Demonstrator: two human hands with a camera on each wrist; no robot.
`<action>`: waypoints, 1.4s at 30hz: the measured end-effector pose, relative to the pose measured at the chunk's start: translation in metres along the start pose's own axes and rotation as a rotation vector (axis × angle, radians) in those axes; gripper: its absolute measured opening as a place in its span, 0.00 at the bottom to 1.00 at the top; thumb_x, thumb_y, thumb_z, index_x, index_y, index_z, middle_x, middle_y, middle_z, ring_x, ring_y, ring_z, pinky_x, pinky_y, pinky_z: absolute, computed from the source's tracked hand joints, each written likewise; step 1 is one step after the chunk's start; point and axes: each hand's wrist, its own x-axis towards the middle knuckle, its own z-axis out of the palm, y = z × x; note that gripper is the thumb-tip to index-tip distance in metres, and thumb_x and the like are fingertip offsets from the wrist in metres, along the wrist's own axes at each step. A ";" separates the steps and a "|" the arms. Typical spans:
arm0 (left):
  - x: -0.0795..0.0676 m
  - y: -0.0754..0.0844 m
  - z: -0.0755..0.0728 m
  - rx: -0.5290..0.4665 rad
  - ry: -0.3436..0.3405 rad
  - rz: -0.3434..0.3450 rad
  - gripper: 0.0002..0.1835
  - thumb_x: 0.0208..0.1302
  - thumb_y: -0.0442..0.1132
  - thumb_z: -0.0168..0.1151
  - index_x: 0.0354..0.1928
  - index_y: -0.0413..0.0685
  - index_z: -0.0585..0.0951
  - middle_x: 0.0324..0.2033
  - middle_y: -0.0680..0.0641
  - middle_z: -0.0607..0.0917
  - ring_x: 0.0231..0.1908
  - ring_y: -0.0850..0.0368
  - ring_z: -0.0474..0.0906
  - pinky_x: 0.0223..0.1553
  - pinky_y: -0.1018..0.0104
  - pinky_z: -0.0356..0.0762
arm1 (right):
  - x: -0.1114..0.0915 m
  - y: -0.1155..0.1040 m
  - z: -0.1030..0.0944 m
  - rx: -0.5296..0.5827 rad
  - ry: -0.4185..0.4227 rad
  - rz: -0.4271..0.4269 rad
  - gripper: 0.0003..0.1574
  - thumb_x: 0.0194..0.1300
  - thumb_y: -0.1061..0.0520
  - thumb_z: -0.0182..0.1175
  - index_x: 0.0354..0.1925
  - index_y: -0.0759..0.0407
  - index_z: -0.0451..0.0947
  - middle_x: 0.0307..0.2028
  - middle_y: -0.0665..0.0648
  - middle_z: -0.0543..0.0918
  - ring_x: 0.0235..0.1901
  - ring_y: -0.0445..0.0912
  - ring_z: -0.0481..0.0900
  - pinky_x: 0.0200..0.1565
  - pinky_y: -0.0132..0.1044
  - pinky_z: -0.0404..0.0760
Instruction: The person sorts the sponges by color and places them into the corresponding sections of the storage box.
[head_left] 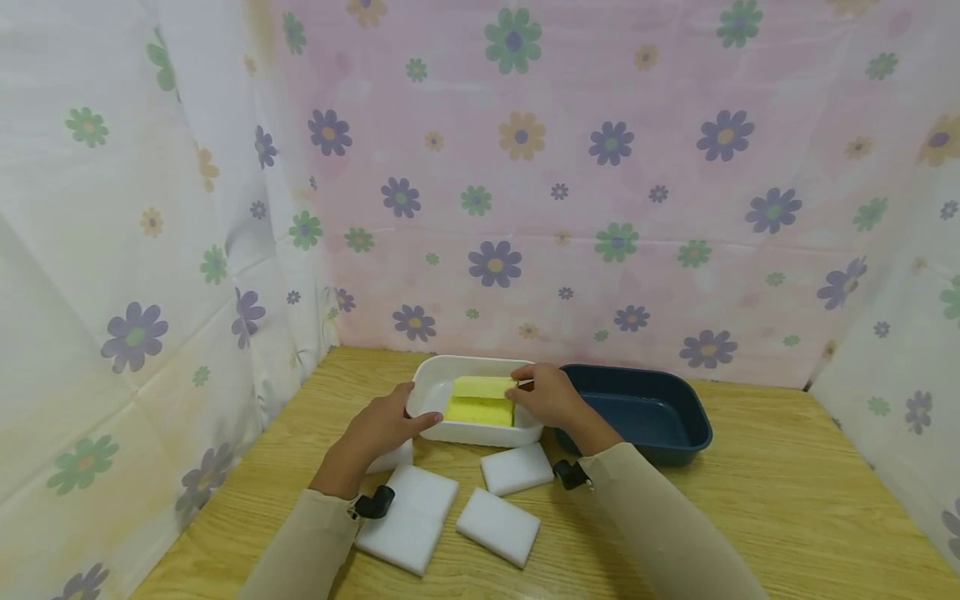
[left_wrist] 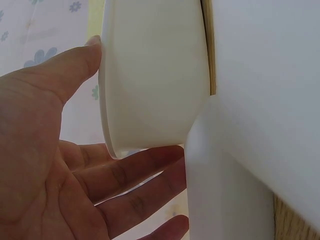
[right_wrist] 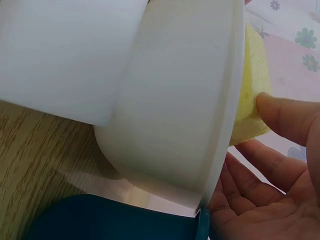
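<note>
Head view: white tub (head_left: 431, 400) toward the back of the wood-grain surface (head_left: 780, 492). Left hand (head_left: 377, 429) at its left end, thumb over the near rim, fingers at the end wall; grip spread around the corner and holding it. Right hand (head_left: 553, 398) over the right end, grip narrow, pinching yellow sponge (head_left: 486, 387) between thumb and fingers. Sponge inside the tub: paler strip above, brighter yellow below; cannot tell whether one piece or two. Dark blue tub (head_left: 637, 417) just right of the white one. Four white blocks (head_left: 498, 527) nearer the wearer, one partly hidden behind the left hand. Floral curtain (head_left: 495, 192) behind and at both sides.

Left wrist view: thumb tip on the rim, fingers along the end wall. White blocks close by the tub, filling the right side.

Right wrist view: sponge showing above the rim, thumb pressed to one face, fingers partly hidden behind the rim. Dark blue tub's rim corner close against the white tub's.
</note>
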 end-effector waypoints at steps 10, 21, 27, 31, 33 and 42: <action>-0.002 0.001 0.000 -0.016 -0.004 -0.005 0.48 0.65 0.70 0.63 0.76 0.47 0.65 0.46 0.49 0.86 0.45 0.54 0.82 0.43 0.54 0.79 | -0.001 -0.003 0.000 -0.013 0.008 -0.009 0.27 0.75 0.53 0.63 0.68 0.61 0.77 0.63 0.58 0.82 0.61 0.54 0.81 0.56 0.49 0.83; -0.002 0.001 0.001 -0.004 -0.010 -0.012 0.51 0.65 0.71 0.63 0.78 0.46 0.62 0.45 0.48 0.86 0.46 0.53 0.82 0.46 0.51 0.79 | -0.005 0.002 -0.002 0.000 0.033 -0.016 0.27 0.75 0.51 0.62 0.67 0.57 0.78 0.64 0.57 0.81 0.63 0.54 0.80 0.57 0.51 0.82; -0.001 0.000 0.001 -0.014 -0.008 -0.006 0.51 0.64 0.71 0.63 0.78 0.46 0.62 0.45 0.49 0.86 0.45 0.55 0.82 0.46 0.52 0.79 | -0.017 0.001 -0.015 -0.007 0.094 -0.072 0.23 0.76 0.54 0.60 0.66 0.54 0.80 0.65 0.57 0.81 0.63 0.55 0.80 0.58 0.54 0.81; -0.001 0.000 0.001 -0.020 -0.009 -0.004 0.50 0.64 0.71 0.63 0.78 0.47 0.63 0.45 0.49 0.86 0.45 0.55 0.82 0.46 0.52 0.79 | -0.028 0.007 -0.027 0.032 0.148 -0.120 0.21 0.75 0.55 0.59 0.63 0.51 0.81 0.62 0.58 0.82 0.60 0.55 0.81 0.58 0.55 0.81; -0.001 0.000 0.001 -0.018 -0.009 -0.006 0.50 0.64 0.71 0.63 0.78 0.47 0.63 0.45 0.49 0.86 0.45 0.54 0.82 0.46 0.52 0.79 | -0.035 0.010 -0.035 0.049 0.170 -0.122 0.21 0.75 0.54 0.60 0.63 0.52 0.82 0.61 0.59 0.83 0.58 0.55 0.82 0.58 0.54 0.81; -0.002 0.001 0.000 -0.005 -0.012 -0.004 0.52 0.65 0.72 0.62 0.79 0.45 0.61 0.47 0.47 0.86 0.46 0.53 0.83 0.47 0.50 0.80 | -0.074 0.033 -0.069 0.070 0.252 -0.148 0.20 0.75 0.55 0.62 0.63 0.52 0.81 0.63 0.58 0.82 0.62 0.56 0.80 0.60 0.55 0.80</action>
